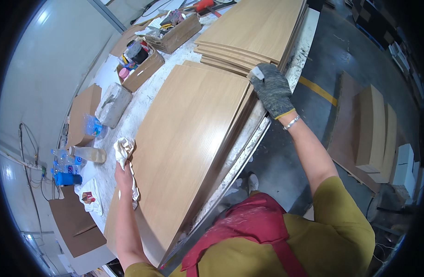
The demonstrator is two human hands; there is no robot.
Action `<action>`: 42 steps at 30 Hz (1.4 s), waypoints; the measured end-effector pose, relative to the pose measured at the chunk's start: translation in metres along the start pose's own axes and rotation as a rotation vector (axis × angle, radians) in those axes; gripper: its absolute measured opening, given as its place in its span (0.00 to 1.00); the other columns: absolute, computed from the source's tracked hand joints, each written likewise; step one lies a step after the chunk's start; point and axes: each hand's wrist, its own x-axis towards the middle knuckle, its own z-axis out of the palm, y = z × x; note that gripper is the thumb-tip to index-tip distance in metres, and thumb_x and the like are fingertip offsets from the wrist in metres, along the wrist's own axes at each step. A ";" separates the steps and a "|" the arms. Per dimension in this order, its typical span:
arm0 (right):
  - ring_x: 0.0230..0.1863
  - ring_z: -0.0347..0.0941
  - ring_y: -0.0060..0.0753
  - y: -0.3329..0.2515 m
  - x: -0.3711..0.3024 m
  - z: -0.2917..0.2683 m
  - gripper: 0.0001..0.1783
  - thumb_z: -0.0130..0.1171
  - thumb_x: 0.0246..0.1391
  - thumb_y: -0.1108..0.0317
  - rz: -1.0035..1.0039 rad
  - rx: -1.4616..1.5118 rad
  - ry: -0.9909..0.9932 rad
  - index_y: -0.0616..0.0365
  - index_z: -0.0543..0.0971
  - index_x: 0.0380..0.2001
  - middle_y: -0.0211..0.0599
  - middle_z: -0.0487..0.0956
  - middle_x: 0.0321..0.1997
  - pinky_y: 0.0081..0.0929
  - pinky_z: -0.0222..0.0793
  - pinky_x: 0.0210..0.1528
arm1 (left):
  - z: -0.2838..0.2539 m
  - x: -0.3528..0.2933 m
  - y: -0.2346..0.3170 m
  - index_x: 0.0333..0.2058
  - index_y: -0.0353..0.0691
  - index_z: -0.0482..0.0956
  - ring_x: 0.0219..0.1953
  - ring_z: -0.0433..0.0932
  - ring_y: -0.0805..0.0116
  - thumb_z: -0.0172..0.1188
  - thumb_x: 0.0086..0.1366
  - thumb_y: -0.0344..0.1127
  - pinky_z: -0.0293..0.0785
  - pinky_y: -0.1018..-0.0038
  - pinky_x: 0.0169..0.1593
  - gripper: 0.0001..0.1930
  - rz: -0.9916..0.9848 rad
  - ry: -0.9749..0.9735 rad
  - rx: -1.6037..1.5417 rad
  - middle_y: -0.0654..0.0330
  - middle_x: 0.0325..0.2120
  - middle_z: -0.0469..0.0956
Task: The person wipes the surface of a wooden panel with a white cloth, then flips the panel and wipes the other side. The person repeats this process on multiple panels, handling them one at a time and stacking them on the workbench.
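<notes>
A light wood-grain panel [184, 134] lies in front of me on top of other panels. My bare left hand [124, 179] is closed on a crumpled white cloth [124, 148] at the panel's left edge. In a grey knitted glove with a yellow cuff, my right hand [273, 90] is at the panel's far right corner. Its fingers are closed around a small white block [257, 72], whose exact kind I cannot make out. Just beyond that hand is a second stack of wood panels [253, 27].
Cardboard boxes of bottles and tools [145, 69] line the white-stained table [149, 99]. Left of the panel are a wrapped white block [113, 105], a bottle of cloudy liquid [89, 154] and a blue container [67, 179]. Long cartons [372, 129] stand on the floor at right.
</notes>
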 end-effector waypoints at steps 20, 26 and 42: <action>0.45 0.73 0.24 0.058 -0.070 -0.104 0.17 0.55 0.61 0.68 0.488 0.847 0.169 0.62 0.73 0.52 0.35 0.76 0.47 0.24 0.72 0.43 | 0.127 -0.032 0.340 0.36 0.38 0.76 0.42 0.72 0.51 0.65 0.44 0.28 0.70 0.60 0.48 0.17 1.133 -0.593 -0.162 0.54 0.38 0.76; 0.42 0.73 0.23 0.059 -0.061 -0.103 0.15 0.54 0.62 0.71 0.554 1.071 0.132 0.62 0.73 0.51 0.33 0.76 0.44 0.21 0.73 0.42 | 0.148 0.004 0.354 0.50 0.34 0.74 0.56 0.66 0.44 0.63 0.54 0.34 0.65 0.59 0.57 0.23 0.978 -0.291 0.014 0.46 0.51 0.71; 0.38 0.72 0.24 0.032 0.019 -0.068 0.17 0.55 0.63 0.65 0.416 1.367 -0.092 0.62 0.73 0.51 0.34 0.76 0.39 0.24 0.72 0.41 | 0.130 -0.038 0.324 0.49 0.35 0.74 0.58 0.68 0.46 0.59 0.55 0.32 0.66 0.58 0.60 0.21 1.055 -0.485 0.009 0.48 0.53 0.73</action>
